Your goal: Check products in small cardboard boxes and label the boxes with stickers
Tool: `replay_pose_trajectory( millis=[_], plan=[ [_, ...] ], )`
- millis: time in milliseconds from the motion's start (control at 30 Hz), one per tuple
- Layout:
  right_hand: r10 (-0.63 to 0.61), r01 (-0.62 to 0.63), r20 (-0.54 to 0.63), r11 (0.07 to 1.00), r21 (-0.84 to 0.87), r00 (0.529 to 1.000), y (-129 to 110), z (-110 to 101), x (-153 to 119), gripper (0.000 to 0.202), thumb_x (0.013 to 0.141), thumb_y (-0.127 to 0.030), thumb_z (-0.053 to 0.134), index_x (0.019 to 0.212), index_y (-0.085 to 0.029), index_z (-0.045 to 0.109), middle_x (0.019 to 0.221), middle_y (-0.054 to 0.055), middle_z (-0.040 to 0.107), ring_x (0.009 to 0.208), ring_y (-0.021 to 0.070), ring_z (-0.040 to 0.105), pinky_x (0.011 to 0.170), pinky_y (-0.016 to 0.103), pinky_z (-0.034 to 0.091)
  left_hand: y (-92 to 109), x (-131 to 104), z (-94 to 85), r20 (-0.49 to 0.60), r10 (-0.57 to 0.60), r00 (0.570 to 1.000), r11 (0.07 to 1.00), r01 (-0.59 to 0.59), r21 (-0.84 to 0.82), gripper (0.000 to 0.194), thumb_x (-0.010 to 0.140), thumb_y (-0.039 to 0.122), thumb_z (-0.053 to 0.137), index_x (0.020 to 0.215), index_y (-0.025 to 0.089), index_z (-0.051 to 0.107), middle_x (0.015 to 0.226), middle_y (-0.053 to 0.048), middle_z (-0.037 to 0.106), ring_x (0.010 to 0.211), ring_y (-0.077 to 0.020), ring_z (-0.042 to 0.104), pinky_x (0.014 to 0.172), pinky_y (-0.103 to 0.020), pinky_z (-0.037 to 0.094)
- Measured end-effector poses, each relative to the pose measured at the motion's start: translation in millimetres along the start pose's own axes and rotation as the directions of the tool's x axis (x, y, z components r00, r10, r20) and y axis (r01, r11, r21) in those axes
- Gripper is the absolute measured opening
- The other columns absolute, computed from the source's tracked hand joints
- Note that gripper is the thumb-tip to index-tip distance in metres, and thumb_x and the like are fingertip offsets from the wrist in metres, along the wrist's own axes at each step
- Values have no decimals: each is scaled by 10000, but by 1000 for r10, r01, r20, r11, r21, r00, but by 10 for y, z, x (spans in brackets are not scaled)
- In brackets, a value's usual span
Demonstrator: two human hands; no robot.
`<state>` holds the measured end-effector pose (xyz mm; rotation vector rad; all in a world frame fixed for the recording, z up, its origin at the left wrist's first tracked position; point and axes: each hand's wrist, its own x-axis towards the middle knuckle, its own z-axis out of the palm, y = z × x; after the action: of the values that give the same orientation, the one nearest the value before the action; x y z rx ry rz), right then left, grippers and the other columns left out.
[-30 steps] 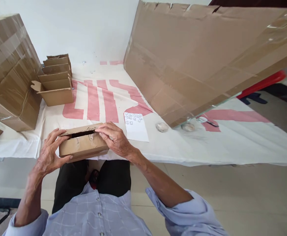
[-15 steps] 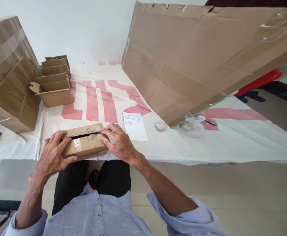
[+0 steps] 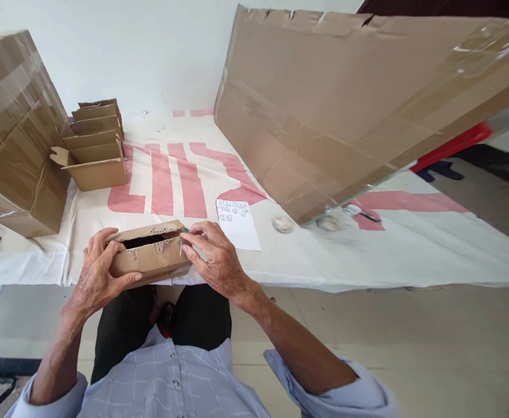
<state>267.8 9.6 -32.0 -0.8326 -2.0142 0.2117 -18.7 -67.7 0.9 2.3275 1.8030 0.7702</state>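
A small brown cardboard box (image 3: pixel 150 259) lies at the table's front edge with its long top seam parted, showing a dark inside. My left hand (image 3: pixel 100 264) grips its left end, thumb along the near side and fingers over the top. At the right end, my right hand (image 3: pixel 215 255) is closed, thumb and fingers pinching the box's top corner. A tiny green bit (image 3: pixel 186 230) shows by those fingertips; what it belongs to is hidden. The near panel has torn, roughened patches. The box's contents cannot be made out.
Large taped cartons (image 3: pixel 19 133) stand at the left beside several open small boxes (image 3: pixel 97 171). A big cardboard sheet (image 3: pixel 324 104) leans across the right. A marked paper (image 3: pixel 239 226), clear tape rolls (image 3: pixel 283 224) and a dark-handled tool (image 3: pixel 368 215) lie on the white tablecloth (image 3: pixel 298 267).
The box's top seam has opened wider. A shiny tape strip on its near panel no longer shows, and a green bit has appeared by my right fingertips.
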Motion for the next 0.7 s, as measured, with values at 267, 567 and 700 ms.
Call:
replay_pose_trajectory(
  millis=[267,567,700],
  plan=[
    [-65,59,-71,995,-82,995,-129,20,-52,239,1001,-103,622,1134,-224,779,1091,120,681,1025,276,626,876,471,614,9,-3,12,-38,-6,999,997,3,-79,397,876,487,847,1090,252,609,1544,-165,502,1446,-418,490,1148,-691,444],
    [-93,86,-55,989,-119,994,-248,76,-10,260,1011,-125,638,1224,-204,765,1107,126,700,1027,281,623,901,481,592,10,-4,7,-34,6,999,997,-8,-73,406,873,475,856,1096,246,606,1541,-176,507,1460,-413,485,1166,-679,438],
    [-112,109,-20,988,-109,994,-271,122,59,214,1010,-145,651,1156,-231,782,1092,121,719,1000,280,631,867,472,569,25,3,-6,-31,12,999,998,-13,-54,391,879,474,846,1080,244,603,1541,-180,518,1472,-415,477,1175,-666,435]
  ],
)
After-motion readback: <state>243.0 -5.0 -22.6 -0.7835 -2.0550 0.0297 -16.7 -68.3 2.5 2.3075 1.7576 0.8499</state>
